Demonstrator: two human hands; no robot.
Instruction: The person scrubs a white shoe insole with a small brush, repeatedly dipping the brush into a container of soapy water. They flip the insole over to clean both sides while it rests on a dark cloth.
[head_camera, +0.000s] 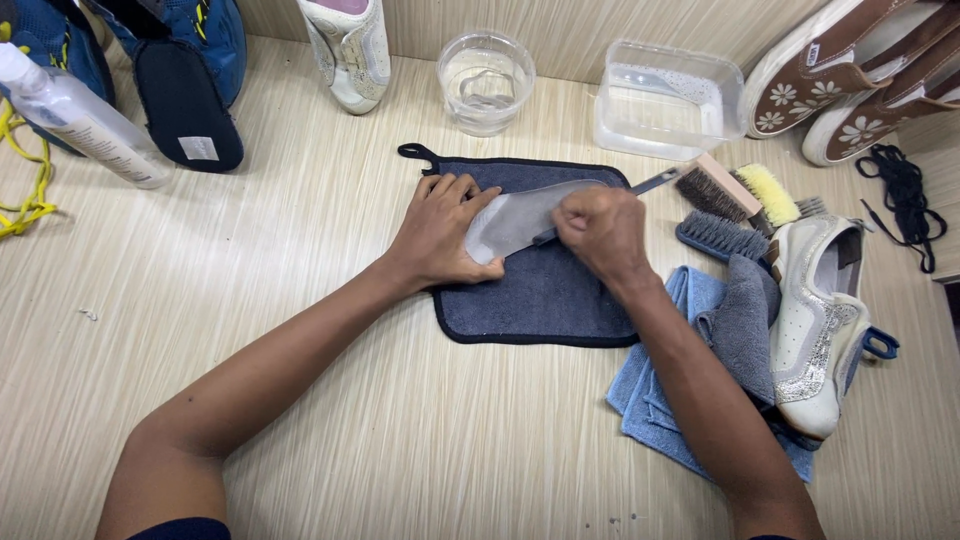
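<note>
- Mid-scrub, by the look of it: grey insole lay flat on the dark blue mat, centre of table.
- Left hand pressed open on insole's heel end.
- Right hand clenched round a thin brush handle, bristles hidden.
- Probably called next for steady strokes toward the toe, insole pinned.

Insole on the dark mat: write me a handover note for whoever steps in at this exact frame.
Left hand presses the heel end of the grey insole flat on the dark blue mat.
Right hand is closed on a thin-handled tool laid across the insole; its working end is hidden.
Nearby: water bowl, clear tub, brushes, blue cloths, white shoe.
Done: insole out and on the mat. Left: how clean the insole is cannot be judged.
</note>
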